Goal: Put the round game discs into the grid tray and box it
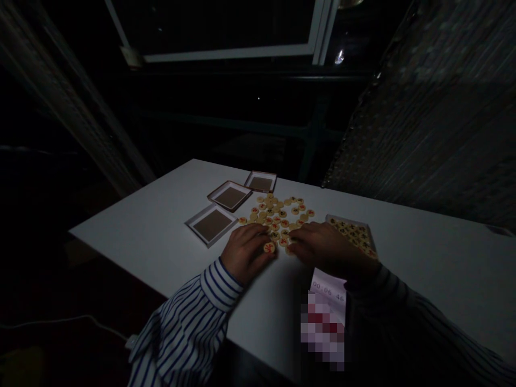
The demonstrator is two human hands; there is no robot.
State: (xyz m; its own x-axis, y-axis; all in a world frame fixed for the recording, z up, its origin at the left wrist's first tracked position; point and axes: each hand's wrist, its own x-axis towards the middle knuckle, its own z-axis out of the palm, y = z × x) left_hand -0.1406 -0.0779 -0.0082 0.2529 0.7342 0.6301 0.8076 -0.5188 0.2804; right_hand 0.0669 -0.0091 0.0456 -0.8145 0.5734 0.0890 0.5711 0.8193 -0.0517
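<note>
A spread of round wooden Chinese chess pieces (276, 220) with red or black characters lies on the white table, some overlapping. At the near left edge of the spread, my left hand (245, 251) has its thumb and fingers around one red-marked Chinese chess piece (269, 247). Opposite it, my right hand (328, 248) reaches in from the right with its fingers apart, the tips at the pieces on the near right edge. Its palm side is hidden. Just beyond that hand, a shallow box (368, 232) holds rows of more pieces, partly covered by the hand.
Three shallow trays stand left of the pieces: a near tray (212, 226), a middle tray (229, 195) and a far tray (261, 181). A lit phone (328, 290) showing a timer lies below my right hand. The white table (141, 215) ends at dark surroundings.
</note>
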